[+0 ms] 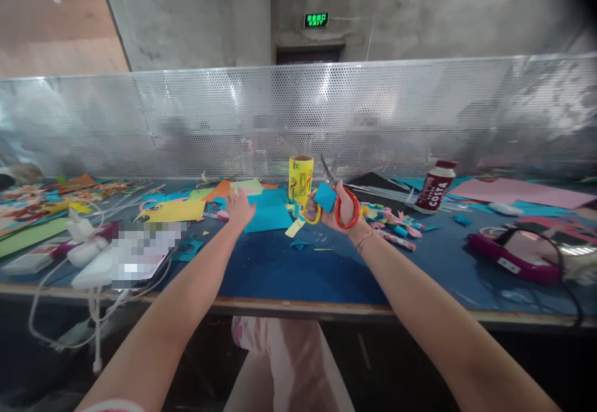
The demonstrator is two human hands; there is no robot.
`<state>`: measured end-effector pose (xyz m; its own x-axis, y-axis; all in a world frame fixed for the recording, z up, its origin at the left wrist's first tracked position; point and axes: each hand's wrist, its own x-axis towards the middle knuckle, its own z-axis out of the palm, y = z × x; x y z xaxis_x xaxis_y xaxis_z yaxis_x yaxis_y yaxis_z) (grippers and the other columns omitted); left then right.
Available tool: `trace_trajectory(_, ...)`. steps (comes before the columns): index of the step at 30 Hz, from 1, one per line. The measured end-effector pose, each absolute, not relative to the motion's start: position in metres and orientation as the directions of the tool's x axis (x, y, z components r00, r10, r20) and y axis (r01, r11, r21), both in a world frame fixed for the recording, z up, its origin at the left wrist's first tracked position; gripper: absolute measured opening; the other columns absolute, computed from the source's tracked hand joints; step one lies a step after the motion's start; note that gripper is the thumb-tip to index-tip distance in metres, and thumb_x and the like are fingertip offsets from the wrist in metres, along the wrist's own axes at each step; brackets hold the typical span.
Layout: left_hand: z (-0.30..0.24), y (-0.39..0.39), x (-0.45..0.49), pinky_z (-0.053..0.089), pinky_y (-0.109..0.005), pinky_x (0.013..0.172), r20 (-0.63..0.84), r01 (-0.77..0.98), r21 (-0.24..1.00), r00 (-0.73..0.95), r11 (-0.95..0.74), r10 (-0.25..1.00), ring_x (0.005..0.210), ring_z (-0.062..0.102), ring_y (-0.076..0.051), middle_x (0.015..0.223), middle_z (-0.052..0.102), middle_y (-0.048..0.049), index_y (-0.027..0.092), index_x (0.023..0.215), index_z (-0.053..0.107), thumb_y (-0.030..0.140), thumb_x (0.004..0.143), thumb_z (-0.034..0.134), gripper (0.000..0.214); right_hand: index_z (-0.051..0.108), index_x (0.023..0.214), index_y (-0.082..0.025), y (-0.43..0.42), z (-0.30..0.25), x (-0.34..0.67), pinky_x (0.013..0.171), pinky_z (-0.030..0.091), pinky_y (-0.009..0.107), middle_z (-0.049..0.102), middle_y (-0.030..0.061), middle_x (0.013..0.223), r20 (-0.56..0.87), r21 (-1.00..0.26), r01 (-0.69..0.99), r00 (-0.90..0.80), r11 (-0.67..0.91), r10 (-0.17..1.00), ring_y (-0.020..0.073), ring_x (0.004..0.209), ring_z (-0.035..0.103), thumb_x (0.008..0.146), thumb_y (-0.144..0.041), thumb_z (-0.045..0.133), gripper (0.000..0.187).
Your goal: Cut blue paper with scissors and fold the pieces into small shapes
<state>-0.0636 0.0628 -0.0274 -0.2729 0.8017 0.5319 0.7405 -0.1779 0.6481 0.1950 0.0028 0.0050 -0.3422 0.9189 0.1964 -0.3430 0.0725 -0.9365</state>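
Yellow tube (301, 178): upright, can't see inside from here
Bottle (436, 187): capped, contents hidden from me
Table (289, 281): blue, scraps (298, 245) about, mesh screen (209, 119) behind
Left hand (240, 208): fingers spread at the blue sheet (271, 210)
Right hand (344, 205): clamped on scissors (331, 179) and blue bit (325, 198), apart from my left

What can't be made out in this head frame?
Head view, all:
Right hand: partly hidden by the blue piece.
Phone screen: pixelated.
Yellow roll: fine print too small.
Doorway: lower part behind the mesh partition.
Right arm: cut off by the bottom edge.
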Motion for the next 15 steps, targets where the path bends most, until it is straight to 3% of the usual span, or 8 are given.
trace_trajectory(2, -0.021, 0.052, -0.046, 0.034, -0.044, 0.094, 0.584, 0.709, 0.611, -0.103, -0.352, 0.805, 0.117, 0.039, -0.031, 0.118, 0.048, -0.0187, 0.013, 0.107, 0.048, 0.031, 0.069, 0.06, 0.043, 0.059, 0.085, -0.016, 0.001, 0.003, 0.19, 0.063, 0.043, 0.034, 0.056, 0.009, 0.072, 0.199, -0.944, -0.32, -0.365, 0.079, 0.909, 0.0168, 0.061, 0.051, 0.079, -0.068, 0.011, 0.07)
trace_trajectory(4, -0.016, 0.039, -0.026, 0.04, -0.036, 0.087, 0.572, 0.556, 0.664, 0.054, -0.501, 0.818, 0.102, 0.052, -0.023, 0.109, 0.054, -0.0139, 0.014, 0.1, 0.052, 0.036, 0.075, 0.053, 0.033, 0.058, 0.085, -0.017, 0.0, 0.001, 0.183, 0.062, 0.043, 0.033, 0.054, 0.0068, 0.068, 0.194, -0.946, -0.319, -0.404, 0.061, 0.894, 0.0154, 0.056, 0.047, 0.078, -0.069, 0.012, 0.07)
trace_trajectory(6, -0.014, 0.028, -0.008, 0.044, -0.032, 0.081, 0.52, 0.415, 0.729, 0.182, -0.544, 0.835, 0.092, 0.056, -0.019, 0.101, 0.058, -0.0108, 0.015, 0.095, 0.054, 0.038, 0.074, 0.055, 0.031, 0.057, 0.082, -0.017, -0.001, -0.003, 0.175, 0.061, 0.042, 0.032, 0.053, 0.0048, 0.065, 0.176, -0.948, -0.318, -0.453, 0.026, 0.874, 0.014, 0.053, 0.044, 0.078, -0.069, 0.013, 0.068)
trace_trajectory(11, -0.018, 0.015, 0.011, 0.045, -0.029, 0.07, 0.455, 0.291, 0.806, 0.254, -0.516, 0.854, 0.072, 0.057, -0.015, 0.074, 0.059, -0.004, 0.016, 0.075, 0.051, 0.039, 0.068, 0.061, 0.026, 0.053, 0.079, -0.018, -0.006, -0.009, 0.16, 0.057, 0.041, 0.03, 0.052, 0.0029, 0.064, 0.053, -0.981, -0.188, -0.531, -0.057, 0.846, 0.0118, 0.048, 0.039, 0.078, -0.069, 0.016, 0.064)
trace_trajectory(15, -0.019, 0.016, 0.009, 0.043, -0.028, 0.064, 0.347, 0.179, 0.894, 0.308, -0.412, 0.886, 0.063, 0.054, -0.013, 0.063, 0.055, -0.0003, 0.017, 0.068, 0.049, 0.037, 0.064, 0.064, 0.026, 0.05, 0.077, -0.019, -0.007, -0.012, 0.155, 0.055, 0.041, 0.028, 0.051, 0.0007, 0.064, 0.05, -0.966, -0.239, -0.55, -0.1, 0.834, 0.0102, 0.046, 0.037, 0.077, -0.067, 0.027, 0.053)
